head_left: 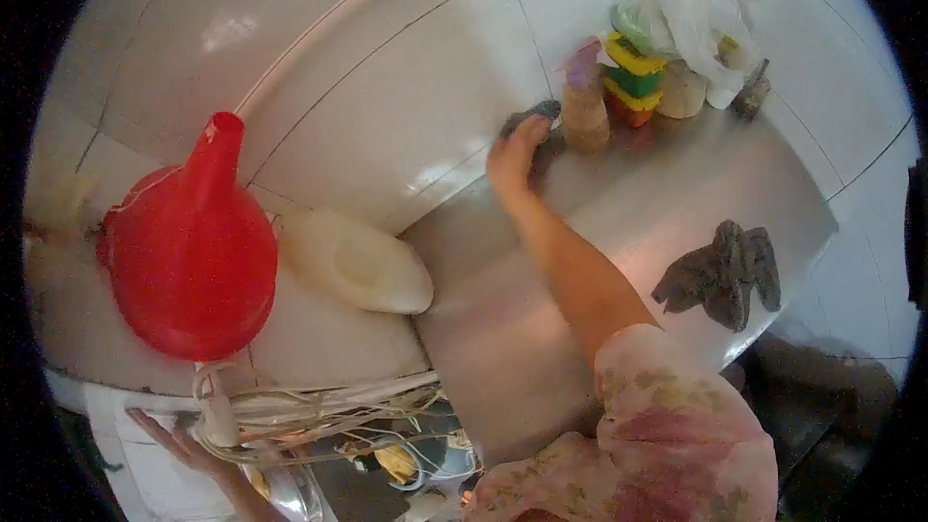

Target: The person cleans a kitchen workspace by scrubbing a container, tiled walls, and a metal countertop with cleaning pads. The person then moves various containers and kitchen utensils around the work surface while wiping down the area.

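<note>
My right hand reaches across the steel counter to the tiled wall. Its fingers close over a dark grey crumpled cloth, partly covered by the hand. Right beside it stands a spray bottle with a purple top. Another dark grey crumpled piece, cloth or a glove, lies on the right part of the counter. At the lower left, my left hand has its fingers stretched out near the rack and holds nothing that I can see.
Yellow-green sponges and a clear plastic bag sit at the back. A red colander hangs on the left wall next to a pale oblong board. A wire rack with dishes is below them.
</note>
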Demonstrator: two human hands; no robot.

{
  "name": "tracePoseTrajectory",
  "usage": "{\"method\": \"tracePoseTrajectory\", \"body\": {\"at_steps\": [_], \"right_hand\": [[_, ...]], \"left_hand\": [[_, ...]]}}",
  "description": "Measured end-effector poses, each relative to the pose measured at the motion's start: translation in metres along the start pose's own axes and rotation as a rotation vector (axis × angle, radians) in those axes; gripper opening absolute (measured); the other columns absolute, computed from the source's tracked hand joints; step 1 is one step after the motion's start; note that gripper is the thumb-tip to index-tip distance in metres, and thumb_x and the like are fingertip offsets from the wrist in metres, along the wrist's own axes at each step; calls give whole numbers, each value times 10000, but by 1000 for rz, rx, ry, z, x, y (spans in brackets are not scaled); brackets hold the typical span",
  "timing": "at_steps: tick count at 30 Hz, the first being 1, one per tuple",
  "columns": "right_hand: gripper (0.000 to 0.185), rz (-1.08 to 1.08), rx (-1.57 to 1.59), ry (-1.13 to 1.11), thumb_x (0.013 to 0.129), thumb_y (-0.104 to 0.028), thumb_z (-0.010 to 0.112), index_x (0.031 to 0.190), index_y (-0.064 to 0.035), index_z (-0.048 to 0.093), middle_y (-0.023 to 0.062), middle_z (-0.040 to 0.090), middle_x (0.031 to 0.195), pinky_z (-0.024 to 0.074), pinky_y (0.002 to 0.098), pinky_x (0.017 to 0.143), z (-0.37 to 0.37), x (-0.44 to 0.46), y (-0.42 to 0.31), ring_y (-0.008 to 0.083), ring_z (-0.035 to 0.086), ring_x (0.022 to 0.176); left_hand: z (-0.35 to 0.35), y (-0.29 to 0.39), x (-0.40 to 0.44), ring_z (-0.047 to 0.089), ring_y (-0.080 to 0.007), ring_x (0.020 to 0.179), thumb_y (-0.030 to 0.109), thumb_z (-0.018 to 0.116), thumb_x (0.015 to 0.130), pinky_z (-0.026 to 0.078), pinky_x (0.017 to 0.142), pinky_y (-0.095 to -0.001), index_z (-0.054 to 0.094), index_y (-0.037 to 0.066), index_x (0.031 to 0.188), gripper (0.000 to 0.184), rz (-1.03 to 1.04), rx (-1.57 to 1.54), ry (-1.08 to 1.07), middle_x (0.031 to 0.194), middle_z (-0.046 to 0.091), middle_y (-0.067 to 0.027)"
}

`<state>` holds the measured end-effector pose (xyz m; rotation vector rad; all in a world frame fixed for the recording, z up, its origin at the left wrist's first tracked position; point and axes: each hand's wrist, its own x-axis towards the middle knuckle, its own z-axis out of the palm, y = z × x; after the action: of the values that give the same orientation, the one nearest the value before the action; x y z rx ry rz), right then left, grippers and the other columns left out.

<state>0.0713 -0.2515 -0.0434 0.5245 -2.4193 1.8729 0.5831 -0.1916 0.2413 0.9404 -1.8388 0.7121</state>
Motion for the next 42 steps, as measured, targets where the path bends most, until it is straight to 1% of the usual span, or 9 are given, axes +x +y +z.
{"method": "tracePoseTrajectory", "body": {"at_steps": [5, 8, 15, 18, 22, 32, 37, 39, 42], "right_hand": [[707, -417, -95, -158, 787, 26, 442, 1379, 141, 73, 312, 26, 1464, -1, 441, 1132, -20, -1, -48, 406, -11, 1380], [716, 31, 184, -81, 771, 26, 456, 1381, 133, 96, 313, 48, 1461, 22, 441, 1134, 2, -5, 27, 411, 21, 1377], [748, -529, 27, -54, 710, 94, 442, 1376, 137, 103, 349, 20, 1442, 51, 466, 1124, -1, -15, -12, 468, 16, 1358], [749, -52, 265, -128, 700, 111, 434, 1370, 145, 101, 365, 10, 1434, 45, 500, 1115, 6, -28, 13, 476, 1, 1357], [712, -591, 132, 8, 700, 80, 463, 1351, 143, 184, 367, 55, 1427, 55, 506, 1114, -13, 3, -67, 521, 48, 1334], [547, -1012, -459, 5, 820, -101, 454, 1338, 43, 353, 230, 282, 1429, 238, 501, 1063, -36, 17, -111, 384, 288, 1311], [510, -689, -444, 293, 830, -80, 465, 1315, 38, 364, 257, 297, 1403, 259, 472, 1065, -46, 35, -161, 394, 292, 1303], [487, -820, -605, -327, 848, -122, 461, 1320, -26, 391, 191, 346, 1403, 269, 470, 1067, -11, -34, -155, 332, 313, 1309], [535, -1347, -200, -367, 785, -95, 491, 1318, -97, 437, 91, 388, 1399, 273, 450, 1064, 22, -78, -80, 247, 360, 1289]], "left_hand": [[-5, -3, -1, 241, -349, 1352, 427, 290, 941, 308, 1061, -485, 244, 77, 1430, 603, -127, -106, -41, 1480, 206, -179], [10, 1, -1, 216, -336, 1360, 462, 302, 933, 301, 1061, -484, 174, 63, 1448, 664, -119, -100, -19, 1495, 166, -163], [6, -15, -4, 232, -345, 1354, 438, 277, 959, 284, 1078, -495, 173, 68, 1446, 621, -139, -109, -62, 1493, 157, -170], [11, -4, -2, 229, -364, 1352, 489, 241, 953, 267, 1083, -508, 182, 80, 1445, 643, 161, 126, -38, 1492, 158, -170], [6, -1, -2, 210, -376, 1355, 507, 239, 949, 267, 1078, -520, 204, 97, 1442, 642, 106, -13, -56, 1493, 159, -166], [10, 9, -2, 192, -323, 1373, 547, 227, 936, 221, 1089, -469, 218, 7, 1427, 730, -81, -121, -7, 1495, 184, -163], [9, 5, -5, 173, -307, 1382, 479, 240, 955, 159, 1113, -455, 224, -7, 1421, 674, -24, -196, 13, 1485, 196, -188], [8, -2, -6, 170, -318, 1382, 464, 241, 960, 162, 1112, -455, 228, -8, 1420, 660, -38, -113, 1, 1485, 195, -189], [4, -2, -8, 218, -353, 1361, 533, 232, 922, 311, 1046, -490, 248, 64, 1432, 694, 17, -17, -9, 1489, 198, -167]]}}
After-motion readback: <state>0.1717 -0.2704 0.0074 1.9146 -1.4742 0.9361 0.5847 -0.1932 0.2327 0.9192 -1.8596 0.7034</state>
